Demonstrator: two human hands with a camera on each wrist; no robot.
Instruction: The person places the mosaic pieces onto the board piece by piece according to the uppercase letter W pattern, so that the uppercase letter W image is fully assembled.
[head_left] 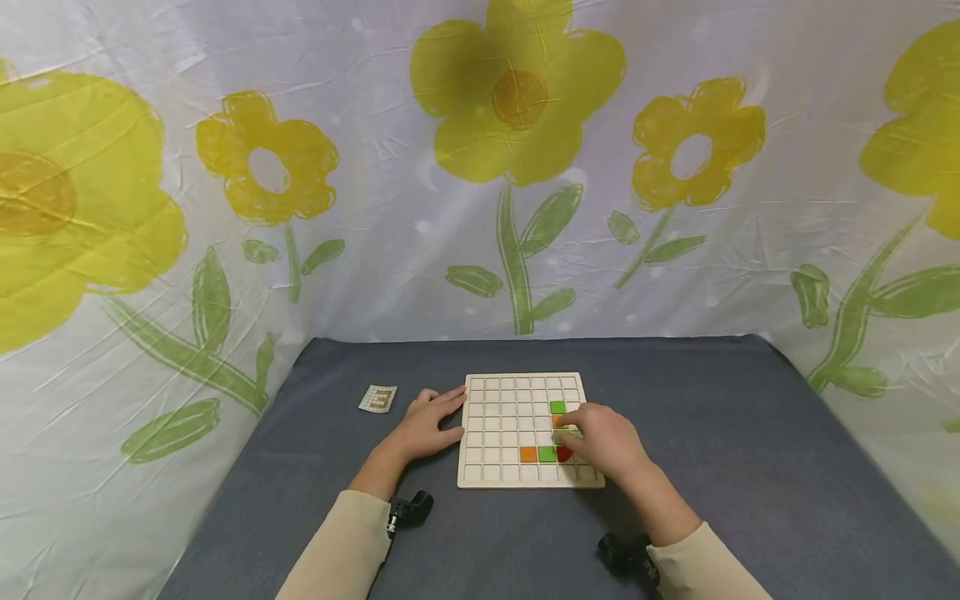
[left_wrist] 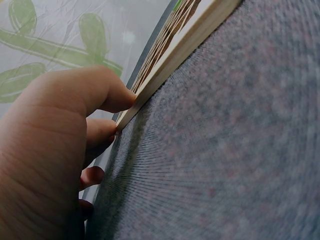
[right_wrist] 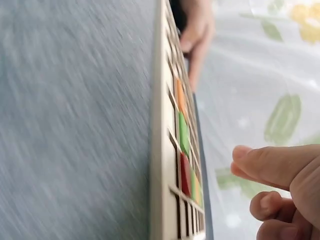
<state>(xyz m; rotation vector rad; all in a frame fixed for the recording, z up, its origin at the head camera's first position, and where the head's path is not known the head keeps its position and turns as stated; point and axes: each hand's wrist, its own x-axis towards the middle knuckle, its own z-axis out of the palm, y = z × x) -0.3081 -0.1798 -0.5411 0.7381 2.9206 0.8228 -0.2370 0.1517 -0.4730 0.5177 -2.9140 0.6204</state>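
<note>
A pale wooden grid board (head_left: 491, 482) lies flat on the dark cloth. My left hand (head_left: 429, 427) rests along its left side; in the left wrist view the thumb (left_wrist: 120, 95) and a fingertip touch the wooden edge. My right hand (head_left: 611, 442) hovers over the board's right part, thumb and index fingertips close together, nothing visible between them. Beneath it a red tile (head_left: 563, 454) is partly covered. Left of that sit a green tile (head_left: 546, 454) and an orange tile (head_left: 528, 454). Farther up the column are another green tile (head_left: 557, 407) and an orange one, partly behind the fingers.
A small printed card (head_left: 378, 398) with a grid pattern lies left of the board. Dark grey cloth (head_left: 720, 417) covers the table, backed by a curtain (head_left: 382, 275) with yellow flowers. A black wrist device (head_left: 411, 508) is strapped at each sleeve.
</note>
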